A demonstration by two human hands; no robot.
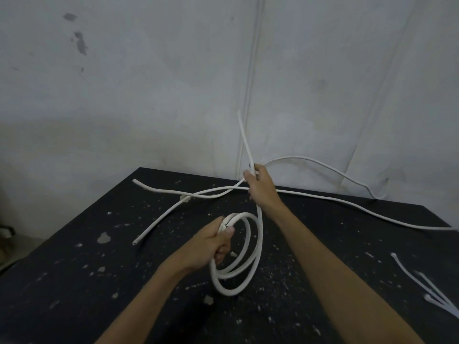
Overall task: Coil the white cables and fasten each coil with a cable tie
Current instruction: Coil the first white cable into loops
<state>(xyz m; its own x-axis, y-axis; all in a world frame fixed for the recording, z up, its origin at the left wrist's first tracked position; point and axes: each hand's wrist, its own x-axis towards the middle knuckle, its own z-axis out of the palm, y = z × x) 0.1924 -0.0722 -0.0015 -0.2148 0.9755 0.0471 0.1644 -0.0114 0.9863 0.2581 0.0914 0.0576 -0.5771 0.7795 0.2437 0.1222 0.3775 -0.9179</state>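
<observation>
Two or three loops of white cable coil [260, 239] are being gripped by the left hand [218, 242], just over the desk [99, 294]. Its free tail [246, 140] is being clamped in the right hand [260, 189], beyond the coil, long axis pointing steeply up.
</observation>
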